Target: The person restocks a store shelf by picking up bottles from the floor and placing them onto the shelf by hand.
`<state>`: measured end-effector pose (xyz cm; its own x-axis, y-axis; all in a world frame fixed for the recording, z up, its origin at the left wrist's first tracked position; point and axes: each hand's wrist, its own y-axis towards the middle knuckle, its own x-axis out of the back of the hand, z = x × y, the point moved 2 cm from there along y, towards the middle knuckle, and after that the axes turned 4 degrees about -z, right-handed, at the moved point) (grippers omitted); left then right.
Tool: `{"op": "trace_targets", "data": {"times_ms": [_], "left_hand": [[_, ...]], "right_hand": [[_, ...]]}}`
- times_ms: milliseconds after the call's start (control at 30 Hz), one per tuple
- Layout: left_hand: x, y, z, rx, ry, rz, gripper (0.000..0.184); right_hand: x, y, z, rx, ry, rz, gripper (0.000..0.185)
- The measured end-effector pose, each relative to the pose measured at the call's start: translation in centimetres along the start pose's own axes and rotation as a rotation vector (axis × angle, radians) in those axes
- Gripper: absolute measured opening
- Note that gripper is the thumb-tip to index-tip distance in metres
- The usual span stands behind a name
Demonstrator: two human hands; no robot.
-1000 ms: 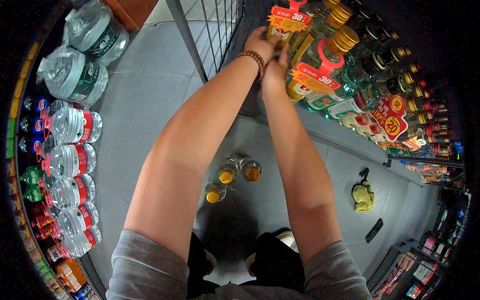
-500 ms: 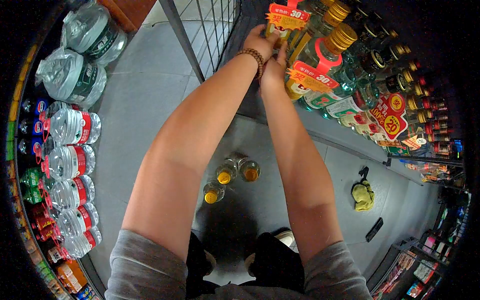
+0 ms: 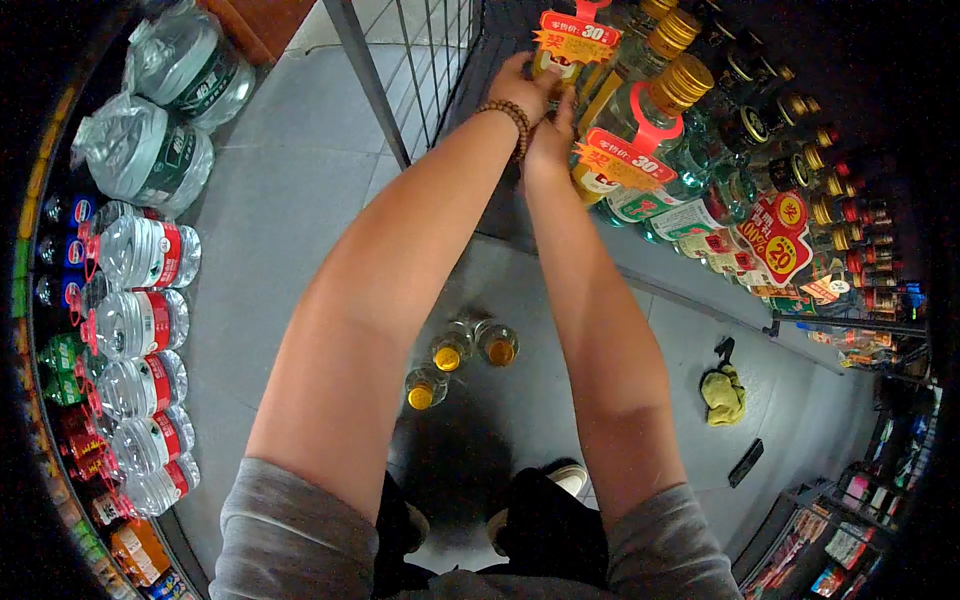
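My left hand [image 3: 522, 88], with a beaded bracelet at the wrist, is wrapped round a bottle [image 3: 556, 68] that bears a red and orange price tag [image 3: 578, 38]. My right hand [image 3: 553, 132] is pressed against the lower part of that same bottle, its fingers closed. Just right of my hands stands another gold-capped bottle [image 3: 640, 115] with a similar tag [image 3: 625, 160]. Rows of bottles fill the shelf behind it. The bottle's far side and several fingertips are hidden.
Three gold-capped clear bottles [image 3: 447, 357] stand on the floor below my arms. A green cloth [image 3: 723, 394] and a black phone-like object [image 3: 745, 463] lie at the right. Large water bottles [image 3: 150, 251] line the left. A wire rack [image 3: 425, 60] stands at the top.
The view has shifted very slightly. Both hands stay at the same bottle, with no clear movement of it.
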<state>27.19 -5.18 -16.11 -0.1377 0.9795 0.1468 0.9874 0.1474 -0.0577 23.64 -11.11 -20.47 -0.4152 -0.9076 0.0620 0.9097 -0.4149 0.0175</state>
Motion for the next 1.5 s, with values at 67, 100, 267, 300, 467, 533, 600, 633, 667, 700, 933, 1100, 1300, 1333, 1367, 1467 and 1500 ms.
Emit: {"op": "trace_targets", "data": {"times_ms": [67,100,267,300,467,533,600,633,667,700,933,1100,1300,1333,1367,1467,1500], "left_hand": [[-0.1,0.2,0.2,-0.012,0.011,0.000,0.072],[-0.2,0.2,0.2,-0.023,0.024,0.001,0.075],[0.8,-2.4,-0.7,0.017,0.164,-0.070,0.075],[1.3,-3.0,-0.8,0.106,0.187,-0.011,0.073],[6.2,-10.5,-3.1,0.078,-0.001,0.274,0.059],[9.8,-14.7,-4.9,0.113,-0.070,0.392,0.051],[14.4,-17.8,-6.4,0.215,-0.142,0.454,0.045],[16.7,-19.0,-6.9,0.128,-0.036,0.526,0.040],[18.9,-20.0,-6.9,0.030,0.072,0.600,0.036],[21.1,-20.9,-6.3,0.043,0.077,0.579,0.036],[29.1,-26.6,-0.5,-0.062,0.396,0.203,0.034],[29.3,-27.3,-0.2,-0.102,0.498,0.213,0.040],[28.8,-28.0,-1.0,-0.139,0.701,0.350,0.045],[28.6,-27.8,-0.7,-0.170,0.671,0.351,0.045],[28.4,-27.6,-0.4,-0.200,0.638,0.351,0.046],[27.9,-26.9,0.1,-0.125,0.602,0.356,0.045],[27.7,-26.8,0.3,-0.122,0.597,0.357,0.045]], "right_hand": [[0.2,-0.6,0.8,-0.094,0.202,0.008,0.063],[0.2,-0.7,0.8,-0.094,0.201,0.008,0.063],[0.6,-3.9,2.6,-0.207,0.559,0.166,0.053],[0.7,-4.4,2.2,-0.208,0.559,0.166,0.053],[3.0,-9.7,5.2,-0.015,0.380,0.437,0.049],[5.3,-11.8,6.5,0.170,0.252,0.642,0.047],[8.7,-13.5,8.8,0.066,0.157,0.802,0.044],[10.0,-14.1,9.7,-0.005,0.101,0.869,0.043],[11.0,-14.6,9.9,-0.025,0.110,0.897,0.043],[11.7,-14.9,10.2,0.031,0.049,0.900,0.040],[8.5,-17.3,9.6,0.316,-0.279,0.985,0.040],[3.4,-19.5,10.3,0.579,-0.317,1.060,0.047],[-0.3,-21.0,8.9,0.662,-0.346,1.160,0.042],[-0.3,-21.2,8.9,0.657,-0.348,1.159,0.042],[-0.4,-21.3,8.8,0.554,-0.357,1.177,0.037],[-0.5,-21.1,7.3,0.496,-0.371,1.191,0.035],[-0.5,-21.1,7.3,0.552,-0.371,1.189,0.038]]}}
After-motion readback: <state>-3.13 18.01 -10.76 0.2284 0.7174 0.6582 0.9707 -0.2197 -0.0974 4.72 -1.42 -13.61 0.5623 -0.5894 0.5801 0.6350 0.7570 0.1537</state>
